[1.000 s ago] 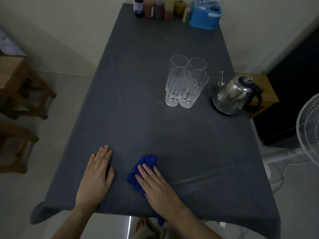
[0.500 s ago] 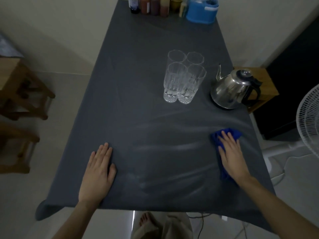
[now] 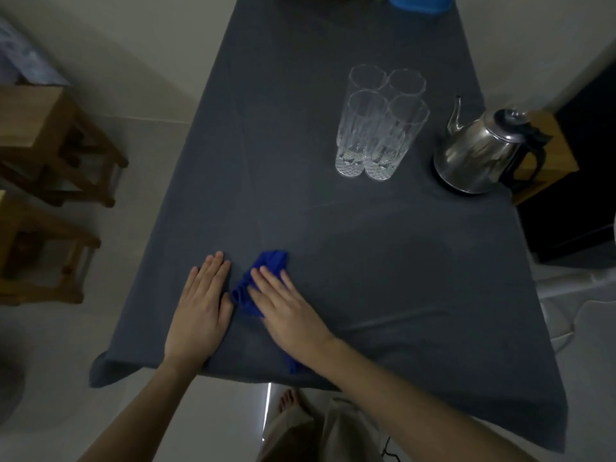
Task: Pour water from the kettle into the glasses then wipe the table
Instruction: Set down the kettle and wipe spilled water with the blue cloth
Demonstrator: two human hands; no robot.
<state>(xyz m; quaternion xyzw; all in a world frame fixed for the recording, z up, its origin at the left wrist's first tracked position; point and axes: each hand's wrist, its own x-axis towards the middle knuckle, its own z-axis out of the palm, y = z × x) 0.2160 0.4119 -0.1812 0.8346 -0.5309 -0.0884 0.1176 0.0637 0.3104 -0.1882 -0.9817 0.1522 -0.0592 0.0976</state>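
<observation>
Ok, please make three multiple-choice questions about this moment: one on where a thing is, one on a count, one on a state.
1. Where does the kettle stand relative to the glasses?
A. To their right, near the table edge
B. To their left
C. In front of them, next to the hands

2. How many glasses stand on the table?
A. Two
B. Four
C. Six

3. What is the right hand doing?
A. Lifting the kettle
B. Holding a glass
C. Pressing flat on the blue cloth

Answers:
1 A: the kettle sits right of the glass cluster, by the table's right edge.
2 B: four rims show, packed in a square.
3 C: the right hand's fingers lie spread on the cloth, while the left hand rests flat beside it.
</observation>
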